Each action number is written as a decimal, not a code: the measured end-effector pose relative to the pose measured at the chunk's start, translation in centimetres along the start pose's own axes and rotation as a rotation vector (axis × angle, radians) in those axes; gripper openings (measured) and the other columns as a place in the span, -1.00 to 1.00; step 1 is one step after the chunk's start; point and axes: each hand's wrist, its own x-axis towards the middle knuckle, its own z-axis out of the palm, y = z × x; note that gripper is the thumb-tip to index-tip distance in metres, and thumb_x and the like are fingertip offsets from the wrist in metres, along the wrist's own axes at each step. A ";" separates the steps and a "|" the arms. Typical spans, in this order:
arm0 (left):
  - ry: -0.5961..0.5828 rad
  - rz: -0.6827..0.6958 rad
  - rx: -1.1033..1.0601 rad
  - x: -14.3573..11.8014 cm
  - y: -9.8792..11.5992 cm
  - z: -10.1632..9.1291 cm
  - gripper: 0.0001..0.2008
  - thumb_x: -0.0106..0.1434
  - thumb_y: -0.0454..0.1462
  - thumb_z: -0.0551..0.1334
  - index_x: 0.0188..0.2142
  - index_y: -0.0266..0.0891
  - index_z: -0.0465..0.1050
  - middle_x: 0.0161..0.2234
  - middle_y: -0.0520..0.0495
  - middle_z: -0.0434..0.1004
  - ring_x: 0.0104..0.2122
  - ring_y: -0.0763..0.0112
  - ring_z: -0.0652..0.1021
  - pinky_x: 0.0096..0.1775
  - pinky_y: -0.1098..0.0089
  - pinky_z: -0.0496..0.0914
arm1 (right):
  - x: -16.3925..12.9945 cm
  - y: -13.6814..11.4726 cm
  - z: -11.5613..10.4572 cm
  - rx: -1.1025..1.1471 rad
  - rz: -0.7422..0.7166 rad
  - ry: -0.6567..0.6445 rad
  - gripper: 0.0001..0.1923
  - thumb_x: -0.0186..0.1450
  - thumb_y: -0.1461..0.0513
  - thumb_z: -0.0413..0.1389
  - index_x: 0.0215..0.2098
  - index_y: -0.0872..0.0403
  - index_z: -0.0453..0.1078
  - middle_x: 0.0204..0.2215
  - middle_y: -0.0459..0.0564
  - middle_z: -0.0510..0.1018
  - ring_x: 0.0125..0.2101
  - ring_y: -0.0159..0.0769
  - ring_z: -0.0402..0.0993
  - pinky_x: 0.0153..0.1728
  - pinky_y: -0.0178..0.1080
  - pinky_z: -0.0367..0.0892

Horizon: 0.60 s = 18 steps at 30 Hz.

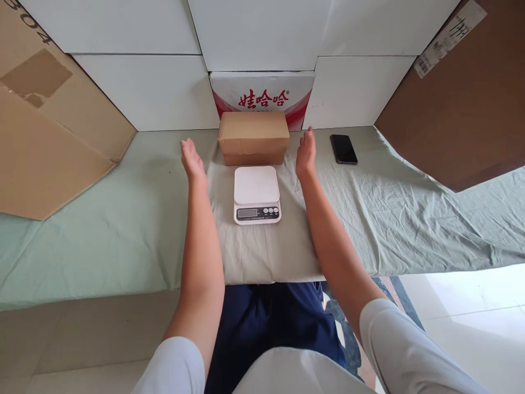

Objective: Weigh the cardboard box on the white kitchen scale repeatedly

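A small brown cardboard box (253,137) sits on a pale green cloth, just behind a white digital kitchen scale (256,195) whose platform is bare. My left hand (192,158) hovers to the left of the box, fingers extended, palm facing inward. On the other side, my right hand (306,151) is held flat, close to the box's right edge. Neither hand touches the box as far as I can see, and both hold nothing.
A black phone (343,149) lies right of the box. A white carton with red lettering (262,94) stands behind it, among white panels (147,90). Large cardboard sheets lean at the left (49,126) and right (463,104). The cloth-covered surface (102,230) ends near my lap.
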 end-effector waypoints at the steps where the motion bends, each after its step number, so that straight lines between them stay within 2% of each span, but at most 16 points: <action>1: 0.006 0.003 0.004 0.3 0.1 -0.8 -0.10 0.49 0.40 -0.13 0.55 0.02 0.31 0.75 -0.07 -0.06 0.73 0.18 -0.11 0.69 0.06 -0.10 | 0.6 -0.2 -0.8 -0.003 0.011 0.015 0.16 0.20 -0.56 -0.09 0.62 -0.32 0.06 0.73 -0.23 0.04 0.78 -0.10 -0.22 0.76 0.24 -0.26; 4: -0.038 0.039 0.026 0.9 0.1 -2.2 -0.07 0.48 0.44 -0.24 0.55 0.13 0.34 0.74 0.06 -0.06 0.73 0.16 -0.14 0.70 0.06 -0.11 | 1.3 -0.8 -2.3 0.016 0.054 0.069 0.21 0.19 -0.57 -0.14 0.66 -0.31 0.01 0.75 -0.23 -0.01 0.77 -0.09 -0.17 0.76 0.22 -0.24; 6: -0.081 0.049 0.043 0.8 0.0 -1.9 -0.02 0.48 0.45 -0.30 0.56 0.10 0.35 0.74 0.08 -0.02 0.72 0.11 -0.17 0.70 0.03 -0.13 | 1.0 -0.9 -2.3 0.032 0.080 0.078 0.27 0.15 -0.59 -0.08 0.66 -0.27 0.01 0.75 -0.19 0.00 0.77 -0.05 -0.16 0.76 0.22 -0.22; 8: -0.103 0.020 0.046 0.4 0.0 -0.9 0.01 0.48 0.45 -0.31 0.58 0.05 0.32 0.74 0.04 -0.02 0.72 0.10 -0.15 0.70 0.04 -0.14 | 0.3 -0.7 -1.8 0.030 0.104 0.048 0.32 0.06 -0.60 0.02 0.64 -0.27 0.06 0.75 -0.17 0.02 0.77 -0.01 -0.16 0.76 0.20 -0.24; 11: -0.127 -0.043 0.038 -0.7 0.4 1.0 0.01 0.47 0.46 -0.22 0.61 0.00 0.27 0.73 -0.10 -0.01 0.72 0.15 -0.07 0.69 0.09 -0.09 | -0.9 0.0 -0.4 0.004 0.120 -0.029 0.36 -0.01 -0.60 0.12 0.61 -0.26 0.10 0.75 -0.16 0.04 0.77 -0.05 -0.15 0.77 0.15 -0.30; 14: -0.156 -0.078 0.035 -1.7 0.7 2.7 -0.04 0.52 0.39 -0.17 0.62 -0.05 0.25 0.72 -0.16 0.04 0.71 0.21 0.02 0.68 0.14 -0.05 | -1.7 0.9 0.6 -0.035 0.115 -0.093 0.25 0.10 -0.58 0.07 0.60 -0.25 0.14 0.74 -0.17 0.08 0.76 -0.12 -0.12 0.77 0.19 -0.31; 16: -0.158 -0.099 0.018 -2.0 0.7 3.5 -0.09 0.55 0.35 -0.18 0.62 -0.05 0.25 0.72 -0.14 0.06 0.71 0.25 0.06 0.67 0.18 -0.03 | -2.1 1.4 1.0 -0.047 0.114 -0.121 0.15 0.17 -0.55 0.05 0.57 -0.26 0.20 0.73 -0.19 0.12 0.76 -0.14 -0.10 0.77 0.22 -0.30; 18: -0.156 -0.114 0.000 -2.1 0.4 4.2 -0.13 0.59 0.30 -0.19 0.62 -0.05 0.25 0.71 -0.12 0.08 0.70 0.28 0.12 0.66 0.18 0.01 | -2.3 1.7 1.3 -0.039 0.102 -0.203 0.06 0.21 -0.52 0.05 0.53 -0.29 0.24 0.71 -0.24 0.16 0.76 -0.14 -0.11 0.77 0.25 -0.29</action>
